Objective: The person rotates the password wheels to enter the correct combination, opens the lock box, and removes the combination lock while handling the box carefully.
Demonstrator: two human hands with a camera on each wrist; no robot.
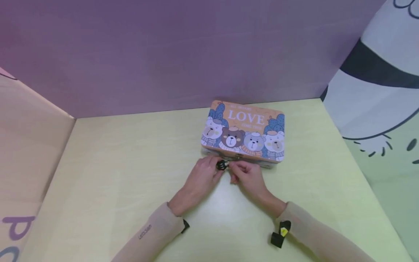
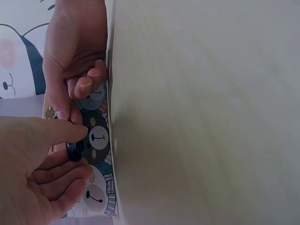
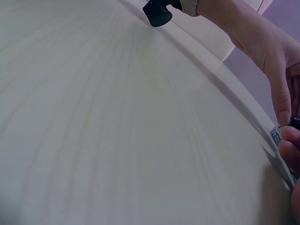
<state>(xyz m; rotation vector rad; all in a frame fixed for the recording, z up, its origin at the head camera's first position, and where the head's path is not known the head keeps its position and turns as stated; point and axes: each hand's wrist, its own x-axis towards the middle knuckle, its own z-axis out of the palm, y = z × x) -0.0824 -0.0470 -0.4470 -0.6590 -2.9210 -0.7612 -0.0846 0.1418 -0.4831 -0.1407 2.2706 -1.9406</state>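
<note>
In the head view, a lunchbox-shaped tin box point(image 1: 252, 127) with bears and "LOVE" on its lid lies closed on the table. At its front edge, my left hand point(image 1: 200, 175) pinches a small black object point(image 1: 221, 165) with pale marks between thumb and fingers. My right hand point(image 1: 251, 179) meets it from the other side, thumb and forefinger pinching the object's small metal part. The left wrist view shows the black object point(image 2: 74, 151) before the tin's bear-printed front, near a brass-coloured clasp point(image 2: 49, 112). Fingers hide much of the object, so its exact kind is unclear.
A pale wooden table point(image 1: 131, 163) extends around the tin. Behind it stands a purple panel point(image 1: 180, 54); printed panels flank both sides, with a cartoon animal on the right one point(image 1: 376, 91). Black straps with a wrist device point(image 1: 278, 238) sit on the sleeves.
</note>
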